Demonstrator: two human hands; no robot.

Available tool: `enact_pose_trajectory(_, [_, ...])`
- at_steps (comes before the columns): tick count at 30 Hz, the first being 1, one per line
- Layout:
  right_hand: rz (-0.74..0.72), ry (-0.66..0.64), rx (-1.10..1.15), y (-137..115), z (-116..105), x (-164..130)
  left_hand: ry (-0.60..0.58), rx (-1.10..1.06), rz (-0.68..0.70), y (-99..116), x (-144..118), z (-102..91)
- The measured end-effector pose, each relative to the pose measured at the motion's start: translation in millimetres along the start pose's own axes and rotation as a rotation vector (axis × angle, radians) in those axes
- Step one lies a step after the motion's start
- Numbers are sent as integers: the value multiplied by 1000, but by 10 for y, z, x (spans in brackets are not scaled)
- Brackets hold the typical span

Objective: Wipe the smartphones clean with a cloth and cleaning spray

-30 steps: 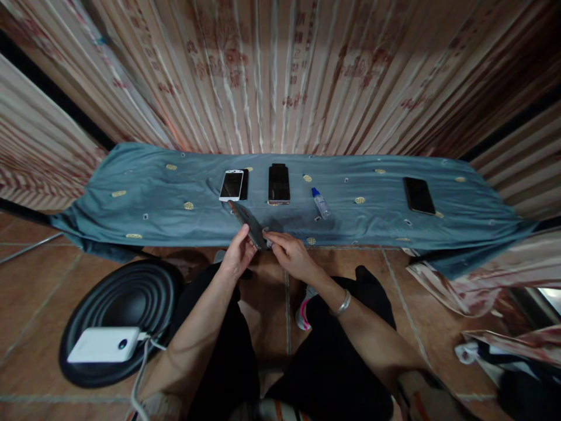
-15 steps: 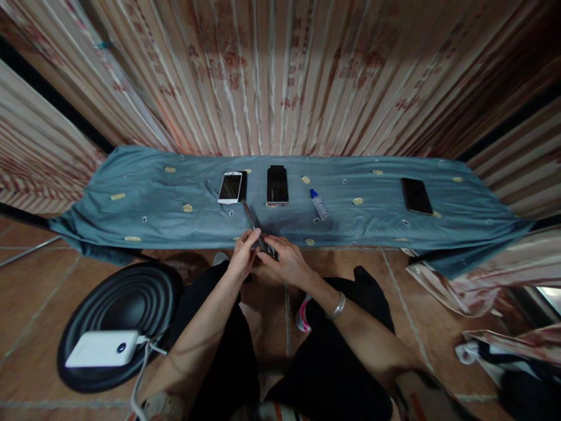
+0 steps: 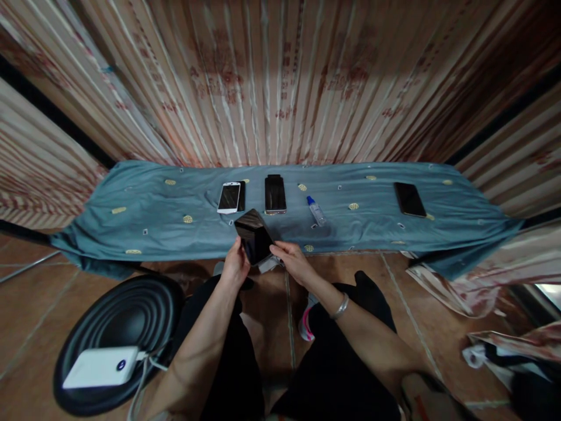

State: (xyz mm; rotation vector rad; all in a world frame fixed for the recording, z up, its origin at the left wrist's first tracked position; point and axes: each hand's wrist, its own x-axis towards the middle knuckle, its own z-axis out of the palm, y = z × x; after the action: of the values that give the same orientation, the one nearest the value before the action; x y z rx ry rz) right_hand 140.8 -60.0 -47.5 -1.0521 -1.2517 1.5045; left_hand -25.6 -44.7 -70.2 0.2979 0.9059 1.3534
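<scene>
A black smartphone (image 3: 255,238) is held up between my two hands, its dark glossy face towards me, over the front edge of the cloth-covered table. My left hand (image 3: 235,266) grips its lower left side. My right hand (image 3: 294,260) pinches its right edge, thumb on the face. Something whitish (image 3: 268,264) shows below the phone near my right fingers; what it is I cannot tell. Beyond lie a white phone (image 3: 229,197) overlapping a dark one, and a black phone (image 3: 276,194). A clear bottle with a blue cap (image 3: 316,211) lies to their right.
Another dark phone (image 3: 409,199) rests far right on the teal cloth (image 3: 350,231). Patterned curtains (image 3: 245,88) hang behind the table. At my left, a white power bank (image 3: 100,367) with a cable sits on a black ridged round object (image 3: 169,292).
The smartphone has turned from edge-on to show me its broad dark face. My hands have moved slightly apart, and the whitish thing has come into view beneath it.
</scene>
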Motion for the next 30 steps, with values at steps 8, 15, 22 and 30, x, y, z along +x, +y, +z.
enact_pose_trajectory(8, [246, -126, 245, -47, 46, -26, 281, -16, -50, 166, -162, 231])
enact_pose_trajectory(15, [145, 99, 269, -50, -128, 163, 233, 120, 12, 155, -161, 113])
enact_pose_trajectory(22, [73, 255, 272, 5, -235, 378, 74, 316, 19, 8, -253, 146])
enact_pose_trajectory(30, [-21, 324, 171, 34, -269, 444, 74, 356, 11, 16, -257, 192])
